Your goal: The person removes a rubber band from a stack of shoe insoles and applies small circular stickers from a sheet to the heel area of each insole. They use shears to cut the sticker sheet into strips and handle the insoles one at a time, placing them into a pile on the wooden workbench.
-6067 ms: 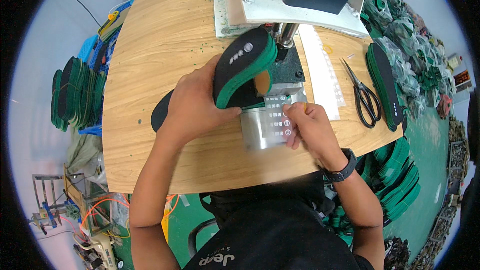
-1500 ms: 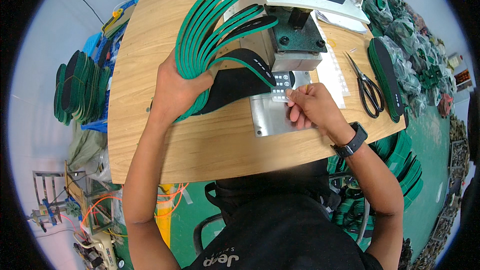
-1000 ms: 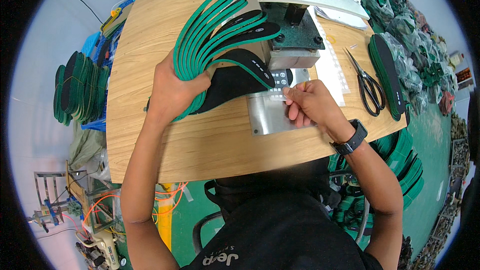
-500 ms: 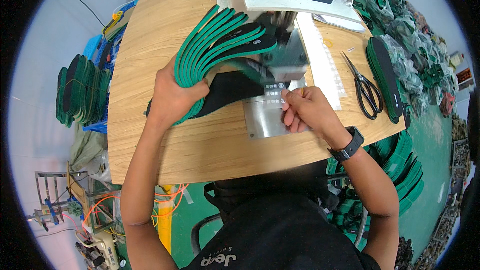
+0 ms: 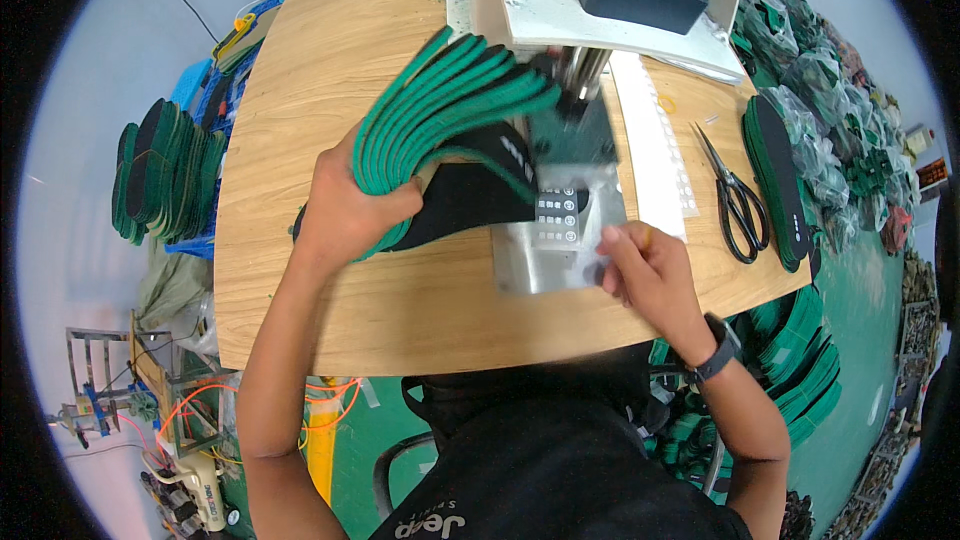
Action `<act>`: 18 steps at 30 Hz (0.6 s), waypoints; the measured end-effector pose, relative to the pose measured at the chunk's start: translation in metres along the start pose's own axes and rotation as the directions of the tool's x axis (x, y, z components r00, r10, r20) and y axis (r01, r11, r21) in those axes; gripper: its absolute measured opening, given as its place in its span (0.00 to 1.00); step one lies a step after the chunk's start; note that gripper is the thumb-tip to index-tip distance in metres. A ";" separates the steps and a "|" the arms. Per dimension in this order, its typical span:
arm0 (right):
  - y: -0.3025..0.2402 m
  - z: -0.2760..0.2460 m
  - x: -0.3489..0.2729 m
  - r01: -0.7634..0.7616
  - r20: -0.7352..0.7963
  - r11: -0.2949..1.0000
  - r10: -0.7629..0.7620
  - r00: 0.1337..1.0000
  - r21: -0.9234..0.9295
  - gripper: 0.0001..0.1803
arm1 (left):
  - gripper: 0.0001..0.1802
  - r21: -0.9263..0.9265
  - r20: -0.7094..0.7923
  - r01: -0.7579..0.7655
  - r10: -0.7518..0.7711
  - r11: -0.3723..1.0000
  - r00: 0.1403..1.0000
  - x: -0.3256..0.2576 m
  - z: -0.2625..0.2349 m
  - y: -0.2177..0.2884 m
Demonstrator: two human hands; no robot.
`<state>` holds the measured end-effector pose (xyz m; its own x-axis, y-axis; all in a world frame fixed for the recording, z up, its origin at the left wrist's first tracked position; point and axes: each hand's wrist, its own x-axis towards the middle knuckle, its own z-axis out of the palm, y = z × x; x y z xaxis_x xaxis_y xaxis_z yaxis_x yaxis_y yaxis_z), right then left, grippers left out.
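My left hand (image 5: 355, 195) is closed round a fanned bundle of green and black insoles (image 5: 395, 145), held over the table. Under the bundle, one black insole (image 5: 470, 195) lies with its end on a shiny metal plate (image 5: 525, 265). A small clear sheet with rows of white marks (image 5: 557, 218) rests on the plate by that insole's end. My right hand (image 5: 650, 275) is just right of the sheet, thumb and fingers curled together, with nothing visible in them. Above the plate is the press head (image 5: 575, 130), blurred, hung from metal rods; it partly hides the insole.
The white press frame (image 5: 570, 20) stands at the table's far side. To the right are a white label strip (image 5: 650, 155), black scissors (image 5: 735, 205) and stacked insoles (image 5: 775, 180). More insoles (image 5: 165, 170) are bundled at the left. Bagged pieces (image 5: 810, 80) pile up beyond the table's right edge.
My right hand has moved right and slightly nearer, away from the clear sheet, which now lies on the plate. My left hand keeps the bundle, its fanned ends shifted slightly. The view has shifted slightly.
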<state>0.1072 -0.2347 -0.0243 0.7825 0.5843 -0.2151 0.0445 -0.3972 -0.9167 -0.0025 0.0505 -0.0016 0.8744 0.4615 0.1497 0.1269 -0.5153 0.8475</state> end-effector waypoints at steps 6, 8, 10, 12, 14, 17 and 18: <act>0.004 0.000 -0.017 0.399 0.016 0.873 -0.412 0.911 -0.279 0.18 | 0.23 -0.032 0.005 -0.007 0.007 0.999 1.000 -0.001 0.002 0.005; 0.003 0.004 -0.011 0.539 0.060 0.730 -0.571 0.819 -0.420 0.24 | 0.23 -0.013 0.005 -0.016 0.016 1.000 1.000 -0.002 0.001 0.006; 0.001 0.009 -0.005 0.587 0.090 0.671 -0.620 0.779 -0.454 0.23 | 0.24 -0.032 -0.003 -0.027 0.027 0.999 1.000 -0.002 0.003 0.006; 0.000 0.012 -0.002 0.622 0.119 0.621 -0.656 0.746 -0.478 0.23 | 0.25 -0.030 -0.008 -0.034 0.034 0.999 0.999 -0.002 0.004 0.007; 0.000 0.013 0.000 0.625 0.149 0.608 -0.648 0.747 -0.490 0.22 | 0.25 -0.008 -0.009 -0.036 0.036 0.999 0.999 -0.002 0.005 0.008; 0.008 0.013 0.001 0.621 0.138 0.604 -0.653 0.745 -0.499 0.22 | 0.24 0.000 -0.003 -0.011 0.011 1.000 1.000 -0.001 0.005 0.012; 0.012 0.013 0.002 0.619 0.126 0.606 -0.656 0.744 -0.499 0.22 | 0.23 0.000 -0.007 -0.020 0.020 1.000 1.000 -0.001 0.005 0.011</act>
<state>0.1012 -0.2284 -0.0399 0.4745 0.7848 0.3988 0.8214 -0.2317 -0.5212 0.0005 0.0409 0.0049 0.8735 0.4560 0.1706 0.1090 -0.5246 0.8444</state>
